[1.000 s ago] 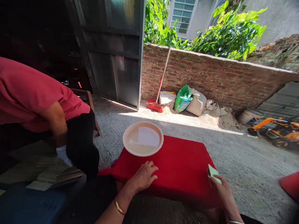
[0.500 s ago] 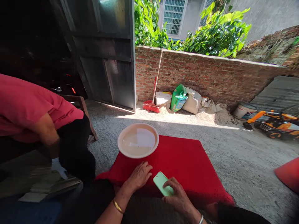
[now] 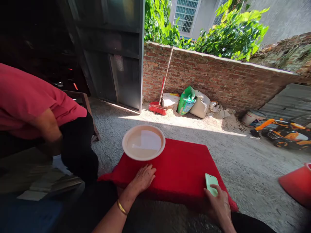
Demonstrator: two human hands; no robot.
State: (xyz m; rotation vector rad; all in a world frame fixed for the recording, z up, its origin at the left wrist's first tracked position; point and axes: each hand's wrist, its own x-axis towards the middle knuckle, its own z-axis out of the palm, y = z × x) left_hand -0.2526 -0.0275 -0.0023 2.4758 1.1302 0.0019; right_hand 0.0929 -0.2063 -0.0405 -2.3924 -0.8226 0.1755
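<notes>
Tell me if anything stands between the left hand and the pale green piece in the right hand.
Nothing visible stands in the way: between the left hand and the green piece in the right hand there is only red cloth. The basin sits beyond the left hand, off that line.

The green piece [image 3: 210,180] in my right hand [image 3: 220,201] looks like smooth plastic. The red cloth [image 3: 183,168] before me is matt and fuzzy. The basin [image 3: 143,159] looks like smooth plastic, its water [image 3: 147,143] glossy. My bangle [image 3: 121,207] is shiny, gold-coloured metal. The floor [image 3: 247,158] looks like rough concrete, the wall [image 3: 218,79] rough brick.
</notes>
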